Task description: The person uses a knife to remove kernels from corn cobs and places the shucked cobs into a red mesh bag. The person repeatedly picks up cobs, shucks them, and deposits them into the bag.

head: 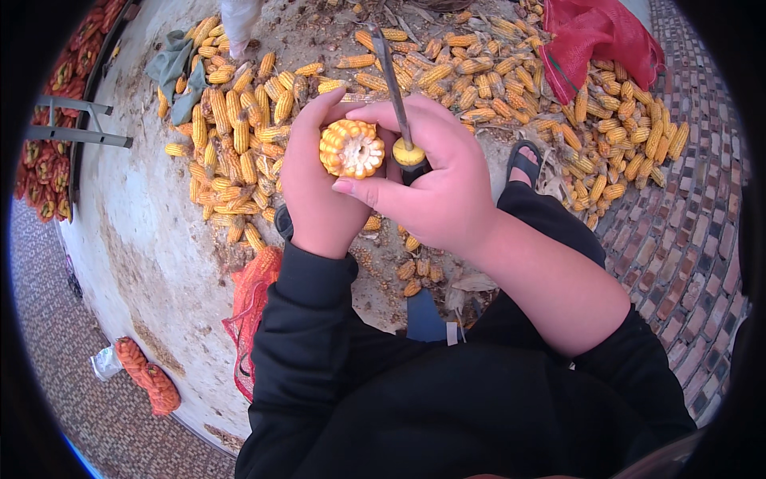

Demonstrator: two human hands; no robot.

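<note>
A yellow corn cob point(342, 149) is held end-on toward me, its pale broken core facing up. My left hand point(320, 185) wraps around its left side and underside. My right hand point(446, 173) grips a screwdriver point(409, 154) with a yellow-and-black handle; its long metal shaft points up and away from me. The right thumb reaches across to the lower edge of the cob, and the right fingertips lie near its top. Part of the screwdriver handle is hidden inside the right palm.
Loose corn cobs point(239, 126) cover the concrete ahead and to both sides. A red mesh sack point(254, 311) lies by my left leg, and a red woven sack point(598, 42) sits at upper right. Bagged corn point(48, 167) and metal bars point(84, 135) stand far left. Brick paving point(676, 251) borders the right.
</note>
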